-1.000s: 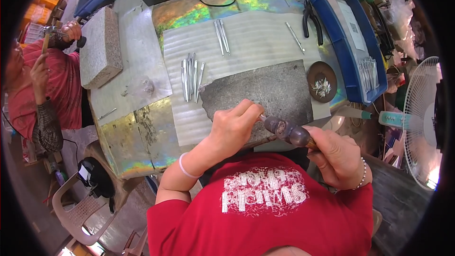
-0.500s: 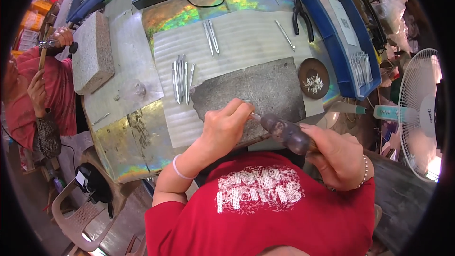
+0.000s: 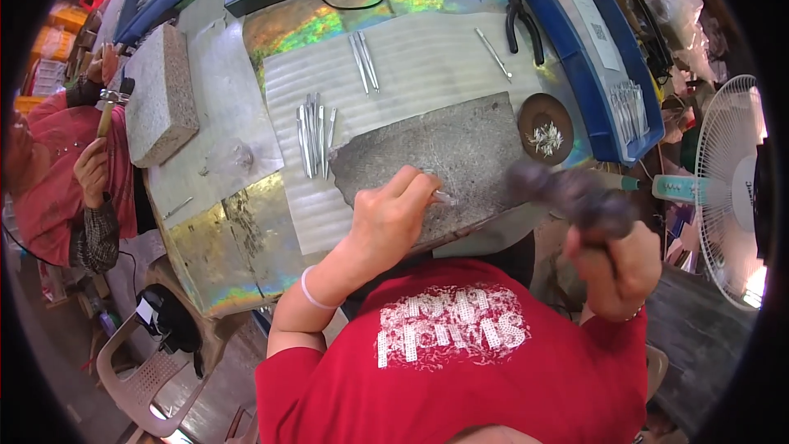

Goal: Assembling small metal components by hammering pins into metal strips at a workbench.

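Observation:
My left hand (image 3: 396, 210) rests at the near edge of a dark grey stone slab (image 3: 444, 144). Its fingers pinch a slim silver metal piece (image 3: 445, 197); only the end pointing right shows. My right hand (image 3: 618, 271), smeared by motion, grips a dark, rounded mallet (image 3: 571, 199). The mallet is raised to the right of the silver piece, apart from it. Left of the slab, several slim silver rods (image 3: 314, 136) lie side by side on a white foam sheet (image 3: 411, 57). More rods (image 3: 362, 62) lie farther back, and a single one (image 3: 493, 55) at the right.
A brown round dish (image 3: 538, 107) holds small silver bits, right of the slab. Black-handled pliers (image 3: 523, 26) lie beside a blue tray (image 3: 567, 57). A white fan (image 3: 727, 189) stands at the right. Across the left side, another person (image 3: 78, 164) holds a hammer (image 3: 107, 111) near a stone block (image 3: 160, 94).
My right hand has swung the mallet up and right, away from the silver piece. My left hand stays nearly in place. The other person's hammer has shifted slightly down and right.

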A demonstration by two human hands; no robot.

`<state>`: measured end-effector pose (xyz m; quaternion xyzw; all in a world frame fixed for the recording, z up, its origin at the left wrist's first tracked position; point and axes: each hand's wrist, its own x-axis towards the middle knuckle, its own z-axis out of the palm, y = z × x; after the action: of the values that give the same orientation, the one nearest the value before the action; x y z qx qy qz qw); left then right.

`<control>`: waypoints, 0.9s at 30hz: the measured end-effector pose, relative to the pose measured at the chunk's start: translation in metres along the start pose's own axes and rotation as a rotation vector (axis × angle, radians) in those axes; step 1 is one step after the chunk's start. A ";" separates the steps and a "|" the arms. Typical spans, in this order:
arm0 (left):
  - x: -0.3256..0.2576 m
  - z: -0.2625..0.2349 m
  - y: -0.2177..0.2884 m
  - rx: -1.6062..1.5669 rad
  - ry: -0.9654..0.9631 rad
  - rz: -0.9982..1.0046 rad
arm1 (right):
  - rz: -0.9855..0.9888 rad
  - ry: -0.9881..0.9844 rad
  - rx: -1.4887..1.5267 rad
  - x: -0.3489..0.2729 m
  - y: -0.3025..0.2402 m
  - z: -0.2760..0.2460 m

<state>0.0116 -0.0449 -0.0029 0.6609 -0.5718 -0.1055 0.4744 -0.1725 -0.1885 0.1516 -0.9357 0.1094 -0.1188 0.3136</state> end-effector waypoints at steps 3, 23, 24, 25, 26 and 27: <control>0.002 -0.005 0.005 -0.165 0.006 -0.043 | 0.057 0.153 -0.097 0.002 0.026 0.026; -0.013 0.001 0.042 -1.632 -0.330 -0.803 | 0.281 -0.220 1.033 0.036 0.047 0.094; -0.018 0.006 0.039 -1.633 -0.325 -0.806 | 0.282 -0.225 1.035 0.036 0.045 0.093; -0.022 0.009 0.036 -1.722 -0.324 -0.777 | 0.300 -0.244 1.011 0.036 0.041 0.092; -0.026 0.010 0.035 -1.810 -0.321 -0.745 | 0.318 -0.264 0.985 0.036 0.039 0.092; -0.026 0.010 0.034 -1.814 -0.317 -0.747 | 0.241 -0.273 0.857 0.034 0.039 0.093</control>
<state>-0.0265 -0.0242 0.0068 0.1640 -0.0866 -0.7328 0.6547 -0.1181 -0.1765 0.0604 -0.7094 0.1161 0.0083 0.6952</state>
